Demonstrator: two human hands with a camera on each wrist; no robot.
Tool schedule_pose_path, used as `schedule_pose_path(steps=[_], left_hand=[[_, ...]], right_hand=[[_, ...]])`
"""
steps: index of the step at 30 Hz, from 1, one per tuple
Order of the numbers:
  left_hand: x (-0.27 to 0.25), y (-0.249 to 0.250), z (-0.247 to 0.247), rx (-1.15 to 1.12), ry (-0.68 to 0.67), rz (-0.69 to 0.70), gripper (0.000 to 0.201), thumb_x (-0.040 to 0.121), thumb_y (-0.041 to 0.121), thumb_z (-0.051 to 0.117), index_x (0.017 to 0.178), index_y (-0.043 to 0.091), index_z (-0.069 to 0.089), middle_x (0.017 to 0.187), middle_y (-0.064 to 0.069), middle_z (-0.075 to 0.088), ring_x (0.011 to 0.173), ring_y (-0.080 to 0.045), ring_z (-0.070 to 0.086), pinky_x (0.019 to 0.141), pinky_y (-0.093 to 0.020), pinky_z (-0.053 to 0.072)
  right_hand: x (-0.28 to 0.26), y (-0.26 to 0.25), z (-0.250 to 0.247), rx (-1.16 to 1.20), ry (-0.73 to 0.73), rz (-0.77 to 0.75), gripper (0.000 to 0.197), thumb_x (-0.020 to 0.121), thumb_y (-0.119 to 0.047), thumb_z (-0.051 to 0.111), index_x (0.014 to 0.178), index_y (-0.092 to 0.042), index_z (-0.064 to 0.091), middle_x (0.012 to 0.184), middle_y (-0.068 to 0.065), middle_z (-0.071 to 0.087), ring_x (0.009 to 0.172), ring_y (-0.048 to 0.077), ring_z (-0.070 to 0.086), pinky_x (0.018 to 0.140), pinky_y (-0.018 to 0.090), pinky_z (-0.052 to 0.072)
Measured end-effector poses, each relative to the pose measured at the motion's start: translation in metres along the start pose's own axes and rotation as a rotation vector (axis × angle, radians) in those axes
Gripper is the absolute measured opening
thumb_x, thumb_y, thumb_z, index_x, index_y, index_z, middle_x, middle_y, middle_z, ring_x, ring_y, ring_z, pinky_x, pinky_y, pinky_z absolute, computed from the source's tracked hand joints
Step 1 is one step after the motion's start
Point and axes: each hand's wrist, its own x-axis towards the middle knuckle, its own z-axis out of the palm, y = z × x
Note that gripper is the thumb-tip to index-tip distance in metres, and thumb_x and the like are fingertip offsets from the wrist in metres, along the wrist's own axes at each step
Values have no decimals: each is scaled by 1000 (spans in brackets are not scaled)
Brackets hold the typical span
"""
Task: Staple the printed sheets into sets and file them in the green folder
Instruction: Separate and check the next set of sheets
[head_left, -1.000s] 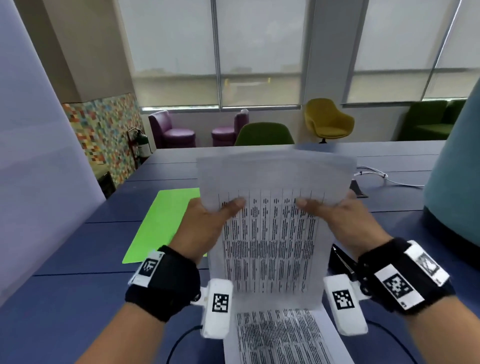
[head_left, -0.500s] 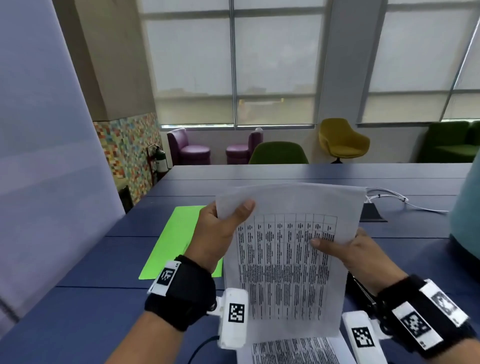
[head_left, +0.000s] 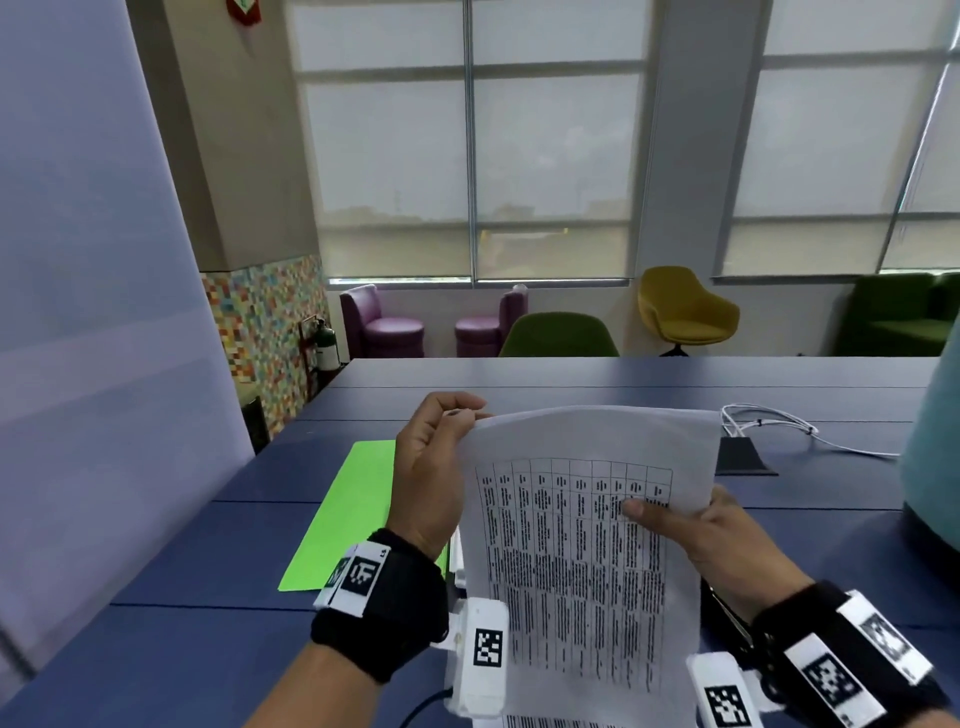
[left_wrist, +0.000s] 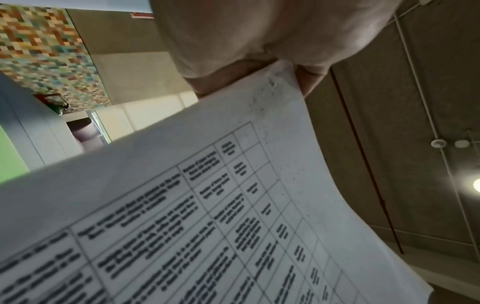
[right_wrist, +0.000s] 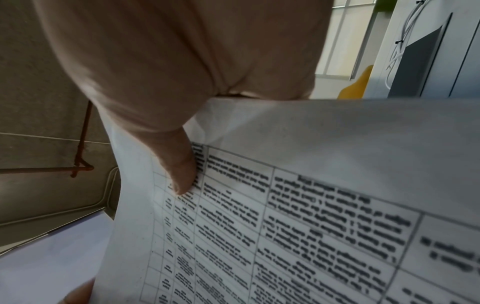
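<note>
1. Close under my headset view, both hands hold the printed sheets (head_left: 582, 545) upright above the blue table (head_left: 571, 379); more printed paper (head_left: 566, 721) shows at the bottom edge beneath them.
2. My left hand (head_left: 431, 467) has its fingers curled and pinches the sheets' top left corner; the left wrist view shows that corner nipped between thumb and fingertips (left_wrist: 309, 82), which the head view only hints at.
3. My right hand (head_left: 711, 540) grips the right edge, thumb pressed flat on the printed table; the right wrist view shows the thumb (right_wrist: 182, 174) on the front face, but the fingers behind are hidden there.
4. The green folder (head_left: 348, 514) lies flat on the table, left of my left hand and apart from the sheets.
5. Farther right, a white cable (head_left: 769, 423) and a dark panel (head_left: 740, 457) sit on the table.
6. Beyond the table stand purple armchairs (head_left: 384, 327), a green chair (head_left: 558, 335) and a yellow chair (head_left: 685, 312) under shaded windows (head_left: 467, 145).
</note>
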Motion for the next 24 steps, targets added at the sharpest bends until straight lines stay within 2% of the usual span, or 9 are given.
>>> schedule_pose_path(steps=[3,6,9,11,12,14,17,21,24], left_hand=[[4,-5,-3,33,1,27,29,97,16,52,71,19,64,70,4,59,64,-8,49,55,-18,41],[5,-4,-4,45,-7,38,31,82,42,70,70,15,62,69,1,62,65,-12,53,59,-24,47],[0,-11,-8,35,-155,-132,24,67,31,80,81,12,74,84,-3,77,76,-19,70,73,-32,59],[-7,-16,-8,94,-263,-238,27,66,35,87,83,16,78,92,-6,78,87,-25,73,82,-37,57],[-10,-16,-5,101,-273,-248,28,67,37,86,86,18,78,96,-7,78,92,-25,73,86,-39,56],[-10,-11,1,51,-241,-202,21,72,30,79,89,18,77,98,-3,78,96,-19,73,85,-32,56],[-12,-6,7,-17,-233,-91,15,76,19,73,91,20,75,92,7,78,91,-5,72,78,-14,53],[-30,-43,3,108,-230,-149,11,76,21,76,87,23,76,92,8,77,89,-5,71,78,-15,53],[-41,-68,-1,140,-207,-221,9,81,16,74,78,25,76,86,7,77,84,-5,70,76,-17,51]], right_hand=[[1,-4,-2,-25,-4,-28,31,70,-31,83,94,-13,78,100,3,79,100,15,72,84,16,55],[2,-7,-3,-4,19,-84,53,58,-48,88,94,-11,79,102,5,78,100,15,73,84,17,55],[2,-11,-5,90,30,-139,66,45,-52,94,97,-13,80,106,9,77,103,20,72,84,20,57],[0,-18,-4,124,37,-161,72,39,-57,95,98,-18,80,107,9,77,103,21,73,89,25,57],[-1,-24,-3,121,39,-184,71,38,-59,94,97,-20,81,106,8,77,102,19,73,88,23,57],[-5,-37,-3,93,52,-225,62,44,-56,93,95,-23,81,103,5,78,99,15,73,83,19,56],[-9,-42,-6,105,82,-243,33,59,-32,82,90,-22,82,99,3,79,95,13,74,82,19,57],[-18,-7,-6,33,104,-72,15,73,-15,75,87,-19,80,100,-1,79,95,9,74,81,16,57],[-24,16,-7,-43,83,44,20,81,-11,73,100,-18,76,103,-4,78,101,12,72,91,27,55]])
